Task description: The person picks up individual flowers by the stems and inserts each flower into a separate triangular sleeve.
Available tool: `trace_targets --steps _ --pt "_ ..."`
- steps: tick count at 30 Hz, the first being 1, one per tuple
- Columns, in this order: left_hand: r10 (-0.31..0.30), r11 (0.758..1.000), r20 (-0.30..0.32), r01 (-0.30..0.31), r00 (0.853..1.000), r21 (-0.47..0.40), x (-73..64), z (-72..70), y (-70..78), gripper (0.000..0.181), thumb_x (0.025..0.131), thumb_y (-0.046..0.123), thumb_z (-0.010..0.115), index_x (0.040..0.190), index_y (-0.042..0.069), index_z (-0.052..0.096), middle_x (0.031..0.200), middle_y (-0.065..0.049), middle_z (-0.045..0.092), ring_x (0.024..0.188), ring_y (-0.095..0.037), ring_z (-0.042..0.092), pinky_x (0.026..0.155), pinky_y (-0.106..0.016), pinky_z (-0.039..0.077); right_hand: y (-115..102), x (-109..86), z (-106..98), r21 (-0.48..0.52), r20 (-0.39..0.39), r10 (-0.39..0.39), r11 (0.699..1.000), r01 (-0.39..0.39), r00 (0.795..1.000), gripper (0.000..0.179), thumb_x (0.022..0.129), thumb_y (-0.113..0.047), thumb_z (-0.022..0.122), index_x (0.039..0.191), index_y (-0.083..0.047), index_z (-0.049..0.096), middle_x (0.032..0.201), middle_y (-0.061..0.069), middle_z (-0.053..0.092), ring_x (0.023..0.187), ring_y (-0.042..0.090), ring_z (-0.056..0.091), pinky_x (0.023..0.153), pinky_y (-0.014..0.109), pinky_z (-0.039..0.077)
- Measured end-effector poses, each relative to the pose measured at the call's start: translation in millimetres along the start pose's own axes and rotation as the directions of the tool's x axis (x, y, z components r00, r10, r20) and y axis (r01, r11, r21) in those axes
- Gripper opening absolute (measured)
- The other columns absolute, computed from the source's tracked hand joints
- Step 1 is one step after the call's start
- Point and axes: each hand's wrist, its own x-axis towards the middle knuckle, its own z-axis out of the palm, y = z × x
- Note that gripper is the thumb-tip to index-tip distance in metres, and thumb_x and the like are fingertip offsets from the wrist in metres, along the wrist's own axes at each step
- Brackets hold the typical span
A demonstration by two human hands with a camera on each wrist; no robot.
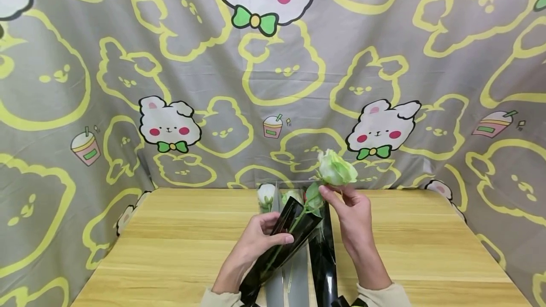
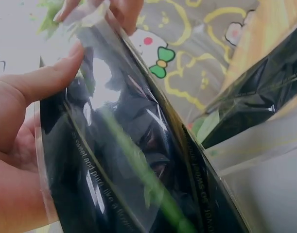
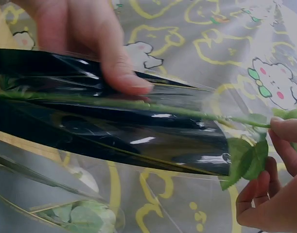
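A pale green-white rose (image 1: 337,168) stands at the tip of a long green stem (image 3: 182,111). My right hand (image 1: 355,214) pinches that stem just below the bloom, near the leaves (image 3: 248,160). Most of the stem lies inside a black sleeve (image 1: 294,245) with a clear front and small printed lettering. My left hand (image 1: 255,241) grips the sleeve near its upper opening, thumb across the clear front. The bloom sticks out above the sleeve's mouth. In the left wrist view, glare washes out the flower.
Beneath the hands, a white rose (image 1: 267,194) and another pale bloom lie in grey sleeves (image 1: 299,276) on the wooden table (image 1: 426,245). Another black sleeve (image 1: 325,259) lies to their right. A grey patterned curtain (image 1: 222,70) hangs behind and at both sides.
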Motion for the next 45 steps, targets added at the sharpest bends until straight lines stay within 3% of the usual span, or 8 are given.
trace_targets --steps 9,16,24,31,36,40,43,45 --pt "0.005 1.0 -0.01 -0.006 1.0 -0.022 1.0 3.6 3.3 0.032 0.09 0.008 0.08 0.115 -0.005 0.068 0.097 -0.004 0.072 0.085 -0.015 0.068 0.08 -0.028 0.053 1 1.1 -3 -0.101 0.033 0.042 0.994 -0.038 0.999 0.022 0.091 -0.006 0.079 0.109 0.006 0.075 0.101 -0.002 0.071 0.12 0.016 0.052 0.097 0.027 0.047" --pt "-0.008 0.996 0.037 0.012 0.999 -0.089 -0.9 7.8 9.2 0.038 0.097 0.013 0.073 0.13 -0.003 0.064 0.113 -0.011 0.071 0.1 -0.019 0.067 0.087 -0.03 0.051 -3 5.0 -5 -0.011 0.026 0.119 0.993 -0.118 0.993 0.018 0.092 -0.007 0.078 0.11 -0.004 0.077 0.101 -0.001 0.072 0.104 0.013 0.062 0.093 0.031 0.053" --pt "0.045 0.997 0.088 -0.039 0.995 -0.064 -0.1 6.8 41.8 0.062 0.11 0.026 0.051 0.156 -0.009 0.029 0.155 -0.03 0.037 0.146 -0.04 0.032 0.118 -0.052 0.027 -44 22.9 2 0.004 0.074 -0.011 1.0 0.01 0.997 0.011 0.091 -0.002 0.077 0.093 -0.012 0.081 0.108 0.003 0.069 0.119 0.018 0.052 0.095 0.026 0.051" --pt "0.188 0.979 0.102 -0.178 0.977 -0.097 8.8 13.7 80.3 0.055 0.113 0.024 0.04 0.158 -0.006 0.027 0.166 -0.018 0.024 0.154 -0.029 0.017 0.123 -0.05 0.017 -89 35.7 15 -0.032 0.175 -0.177 0.982 0.186 0.969 0.007 0.09 -0.001 0.078 0.093 -0.006 0.081 0.125 0.008 0.066 0.133 0.02 0.048 0.099 0.026 0.048" --pt "0.199 0.969 0.092 -0.182 0.976 -0.167 12.4 19.0 93.6 0.052 0.114 0.023 0.035 0.158 -0.004 0.028 0.167 -0.014 0.021 0.155 -0.025 0.012 0.124 -0.048 0.013 -107 40.0 21 -0.102 0.259 -0.241 0.956 0.275 0.935 0.009 0.089 -0.004 0.08 0.098 -0.001 0.08 0.123 0.009 0.065 0.131 0.02 0.049 0.106 0.031 0.04" --pt "0.176 0.967 0.083 -0.156 0.981 -0.203 11.3 20.7 97.2 0.052 0.114 0.021 0.031 0.158 -0.007 0.026 0.168 -0.016 0.013 0.155 -0.028 0.005 0.124 -0.05 0.007 -113 38.5 19 -0.16 0.295 -0.22 0.948 0.275 0.93 0.009 0.089 -0.005 0.08 0.097 -0.001 0.08 0.124 0.008 0.064 0.132 0.018 0.046 0.108 0.035 0.036" --pt "0.174 0.967 0.063 -0.158 0.983 -0.199 11.8 21.3 98.0 0.048 0.114 0.02 0.032 0.15 -0.011 0.039 0.162 -0.018 0.027 0.154 -0.027 0.012 0.123 -0.047 0.009 -116 37.8 17 -0.168 0.307 -0.203 0.95 0.263 0.93 0.009 0.089 -0.005 0.08 0.097 -0.001 0.08 0.127 0.008 0.063 0.133 0.019 0.045 0.106 0.031 0.039" --pt "0.175 0.965 0.045 -0.162 0.984 -0.208 12.7 21.8 98.1 0.043 0.114 0.02 0.033 0.123 -0.018 0.052 0.136 -0.017 0.046 0.144 -0.025 0.027 0.119 -0.042 0.017 -117 37.9 16 -0.158 0.299 -0.204 0.953 0.26 0.932 0.01 0.089 -0.005 0.08 0.098 -0.001 0.08 0.128 0.008 0.063 0.132 0.02 0.044 0.104 0.03 0.041"
